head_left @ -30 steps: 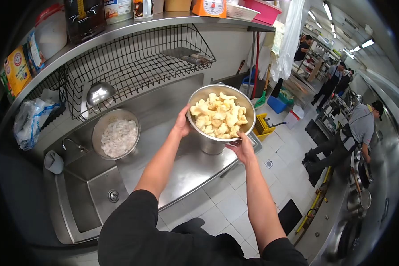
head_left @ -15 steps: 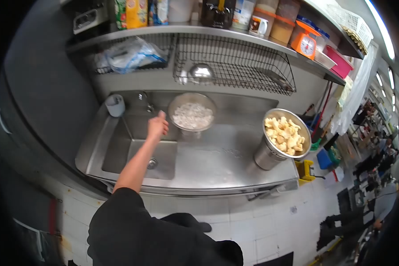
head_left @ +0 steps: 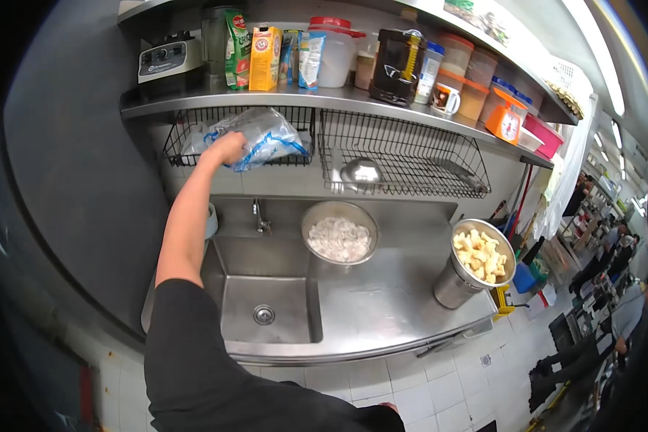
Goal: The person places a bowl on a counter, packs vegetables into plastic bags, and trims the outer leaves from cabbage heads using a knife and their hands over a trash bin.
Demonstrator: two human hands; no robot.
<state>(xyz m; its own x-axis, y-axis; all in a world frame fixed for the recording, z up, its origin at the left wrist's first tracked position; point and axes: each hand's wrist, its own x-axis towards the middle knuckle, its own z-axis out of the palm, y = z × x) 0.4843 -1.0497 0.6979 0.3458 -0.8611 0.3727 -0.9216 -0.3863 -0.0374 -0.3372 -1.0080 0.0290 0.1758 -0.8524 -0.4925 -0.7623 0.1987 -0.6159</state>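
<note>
My left hand (head_left: 229, 147) is stretched up to the wire rack on the left, its fingers curled on a clear plastic bag (head_left: 277, 144) with blue print. The bag lies crumpled in the rack and bulges over the front edge. Below stands a metal bowl (head_left: 311, 248) of pale, whitish pieces I cannot identify, on the steel counter beside the sink (head_left: 266, 295). At the counter's right end, a metal bowl (head_left: 507, 270) of yellowish cauliflower-like chunks rests on a tall steel pot (head_left: 450, 286). Only a sliver of skin shows by my right sleeve; the hand itself is hidden.
A second wire rack (head_left: 410, 169) holds a shiny metal bowl (head_left: 362, 171). The shelf (head_left: 281, 101) above carries a blender base (head_left: 170, 60), boxes, tubs and an orange scale (head_left: 507, 119). A faucet (head_left: 259, 216) rises behind the sink. People (head_left: 619, 324) stand far right.
My left hand has moved from above the sink up to the plastic bag in the rack. The view has tilted upward, showing more of the shelf.
</note>
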